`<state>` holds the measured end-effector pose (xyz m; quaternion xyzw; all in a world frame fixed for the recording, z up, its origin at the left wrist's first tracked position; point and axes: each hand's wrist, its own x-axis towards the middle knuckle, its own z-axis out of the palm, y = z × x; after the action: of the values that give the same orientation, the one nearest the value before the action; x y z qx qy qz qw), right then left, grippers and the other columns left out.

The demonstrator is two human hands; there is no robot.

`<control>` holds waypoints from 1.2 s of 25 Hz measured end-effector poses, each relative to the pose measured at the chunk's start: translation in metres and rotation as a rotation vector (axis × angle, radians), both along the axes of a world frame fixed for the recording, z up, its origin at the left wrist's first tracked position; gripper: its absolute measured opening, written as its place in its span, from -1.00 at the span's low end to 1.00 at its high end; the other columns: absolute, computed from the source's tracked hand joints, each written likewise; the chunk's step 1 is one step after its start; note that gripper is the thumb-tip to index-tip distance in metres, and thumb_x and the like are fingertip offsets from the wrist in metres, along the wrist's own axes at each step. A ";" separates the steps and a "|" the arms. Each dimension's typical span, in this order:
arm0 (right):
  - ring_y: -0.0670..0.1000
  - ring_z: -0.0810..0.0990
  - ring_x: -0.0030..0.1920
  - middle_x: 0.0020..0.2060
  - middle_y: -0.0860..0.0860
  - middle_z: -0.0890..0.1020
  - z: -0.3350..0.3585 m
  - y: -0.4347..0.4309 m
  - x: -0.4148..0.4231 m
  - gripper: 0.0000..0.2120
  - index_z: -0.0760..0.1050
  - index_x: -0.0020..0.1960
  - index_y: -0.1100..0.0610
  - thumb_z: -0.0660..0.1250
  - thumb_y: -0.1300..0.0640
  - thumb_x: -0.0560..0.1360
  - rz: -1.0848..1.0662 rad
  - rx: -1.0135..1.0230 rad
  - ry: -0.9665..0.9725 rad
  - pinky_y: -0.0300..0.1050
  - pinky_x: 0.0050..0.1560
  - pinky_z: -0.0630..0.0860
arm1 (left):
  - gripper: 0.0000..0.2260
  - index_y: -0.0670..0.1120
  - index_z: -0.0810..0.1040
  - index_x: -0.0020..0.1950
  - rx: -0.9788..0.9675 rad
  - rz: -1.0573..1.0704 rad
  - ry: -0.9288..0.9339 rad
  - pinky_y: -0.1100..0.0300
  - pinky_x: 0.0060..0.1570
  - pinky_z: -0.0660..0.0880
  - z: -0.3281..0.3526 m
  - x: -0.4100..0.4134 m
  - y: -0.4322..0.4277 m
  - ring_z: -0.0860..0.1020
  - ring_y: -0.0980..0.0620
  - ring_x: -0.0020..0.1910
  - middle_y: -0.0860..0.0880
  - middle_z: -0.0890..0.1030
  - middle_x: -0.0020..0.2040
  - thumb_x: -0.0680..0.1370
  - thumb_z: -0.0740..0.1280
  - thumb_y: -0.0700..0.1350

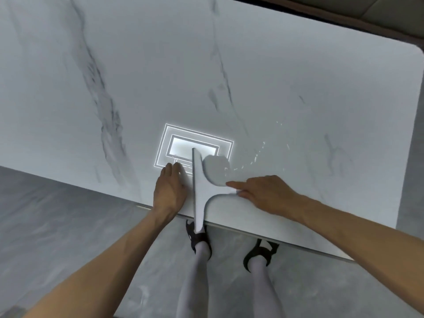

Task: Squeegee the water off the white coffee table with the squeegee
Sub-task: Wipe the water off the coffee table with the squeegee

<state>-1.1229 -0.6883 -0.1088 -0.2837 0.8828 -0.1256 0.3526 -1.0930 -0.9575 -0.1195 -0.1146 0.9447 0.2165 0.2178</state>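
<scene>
Right hand: closed around the squeegee handle, forefinger extended along it. Left hand: flat, fingers spread narrow, bracing beside the blade. Squeegee: white, blade on edge near the surface front rim, overhanging it. Water droplets: right of blade. Advice: keep the blade pressed evenly, sweep droplets off the rim.
</scene>
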 end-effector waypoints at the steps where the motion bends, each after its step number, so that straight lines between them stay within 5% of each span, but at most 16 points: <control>1: 0.00 0.57 0.10 0.07 -0.11 0.61 0.002 0.027 -0.006 -0.62 0.18 0.42 -0.39 -0.02 -0.21 0.62 -0.023 0.023 0.019 -0.09 0.03 0.45 | -0.57 -0.25 0.39 0.28 -0.023 -0.056 -0.003 0.00 0.09 0.44 0.000 0.003 0.013 0.44 -0.17 0.13 -0.18 0.47 0.15 0.40 0.21 -0.35; 5: -0.04 0.55 0.15 0.12 -0.18 0.60 0.019 0.134 -0.022 -0.62 0.16 0.40 -0.43 -0.05 -0.22 0.61 -0.122 0.140 0.087 -0.11 0.03 0.45 | -0.52 -0.32 0.22 0.44 -0.018 -0.091 -0.141 -0.10 0.31 0.35 -0.002 0.004 0.076 0.31 -0.30 0.36 -0.28 0.31 0.40 0.52 0.17 -0.28; 8: -0.04 0.57 0.11 0.14 -0.22 0.60 0.031 0.189 -0.027 -0.63 0.16 0.39 -0.46 -0.06 -0.21 0.61 -0.184 0.223 0.124 -0.15 -0.09 0.38 | -0.53 -0.42 0.12 0.47 -0.057 -0.114 -0.226 -0.37 0.31 0.26 -0.011 0.001 0.103 0.19 -0.49 0.41 -0.38 0.12 0.49 0.55 -0.13 -0.39; 12: -0.07 0.58 -0.02 0.03 -0.25 0.62 0.051 0.197 -0.015 -0.64 0.04 0.35 -0.56 -0.12 -0.26 0.58 -0.210 0.184 0.128 -0.18 -0.17 0.35 | -0.56 -0.12 0.30 0.40 -0.035 0.036 -0.190 -0.06 0.11 0.47 -0.007 -0.010 0.097 0.49 -0.31 0.20 -0.28 0.43 0.30 0.51 0.20 -0.24; 16: -0.06 0.59 0.06 0.02 -0.21 0.63 0.035 0.115 0.018 -0.60 0.18 0.39 -0.44 -0.05 -0.27 0.56 -0.186 -0.047 0.062 -0.14 -0.08 0.43 | -0.69 -0.07 0.38 0.33 -0.021 0.187 -0.112 0.05 -0.03 0.47 -0.004 -0.007 0.072 0.60 -0.25 -0.01 -0.19 0.66 0.02 0.60 0.12 -0.13; 22: 0.08 0.59 -0.14 -0.12 -0.03 0.59 -0.010 0.037 0.056 -0.62 0.23 0.44 -0.32 0.02 -0.15 0.63 0.081 -0.081 0.061 -0.11 -0.27 0.32 | -0.67 -0.08 0.39 0.36 0.009 0.251 -0.076 0.13 -0.06 0.42 0.003 0.001 0.064 0.59 -0.21 0.07 -0.15 0.65 0.10 0.61 0.11 -0.09; 27: -0.02 0.59 -0.05 -0.07 -0.13 0.58 -0.003 0.147 0.042 -0.62 0.18 0.41 -0.42 0.00 -0.20 0.61 0.012 0.021 0.063 -0.17 -0.19 0.34 | -0.55 -0.07 0.41 0.37 0.116 0.109 -0.008 0.08 0.16 0.48 0.003 0.005 0.093 0.53 -0.10 0.21 -0.04 0.56 0.26 0.48 0.18 -0.30; 30: -0.08 0.56 0.00 -0.02 -0.19 0.56 0.016 0.214 0.027 -0.62 0.11 0.40 -0.48 -0.07 -0.23 0.60 -0.044 0.134 0.063 -0.20 -0.15 0.29 | -0.52 -0.17 0.40 0.36 0.091 -0.071 -0.040 0.00 0.21 0.45 0.000 0.005 0.120 0.47 -0.16 0.24 -0.14 0.49 0.28 0.44 0.23 -0.34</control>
<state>-1.0962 -0.4743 -0.0931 -0.2436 0.9061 -0.0649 0.3398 -1.0882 -0.8375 -0.1196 -0.0754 0.9328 0.2493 0.2490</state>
